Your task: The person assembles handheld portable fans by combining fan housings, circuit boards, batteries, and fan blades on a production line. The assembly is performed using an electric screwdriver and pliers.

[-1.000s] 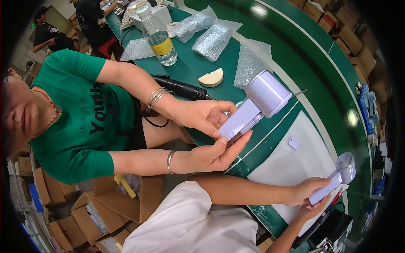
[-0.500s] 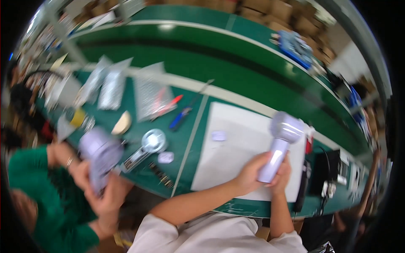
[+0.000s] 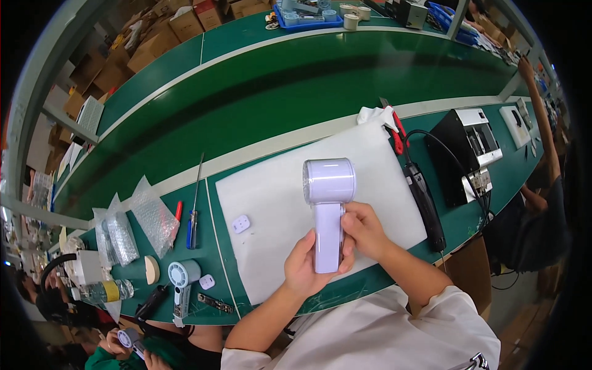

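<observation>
A glossy lilac handheld fan (image 3: 328, 228) stands upright between my hands, its round head at the top and its grille edge facing left. My left hand (image 3: 303, 266) wraps the lower handle from the left, fingers passing behind it. My right hand (image 3: 365, 230) grips the handle's right side just below the head, the thumb on its edge. Beneath them lies a white foam sheet (image 3: 265, 209). On the sheet, left of the fan, rests a small lilac plastic piece (image 3: 241, 224).
To the right are a black electric screwdriver (image 3: 425, 203), red-handled pliers (image 3: 399, 132) and a black power unit (image 3: 453, 154). At left lie a blue screwdriver (image 3: 193, 228), bubble-wrap bags (image 3: 151, 216), an opened fan (image 3: 183, 274) and a bottle (image 3: 108, 290). A co-worker in green holds another fan (image 3: 129, 338).
My view has swung to the right, so the bench and co-worker appear farther left. The fan has turned from tilted to upright, still in both my hands.
</observation>
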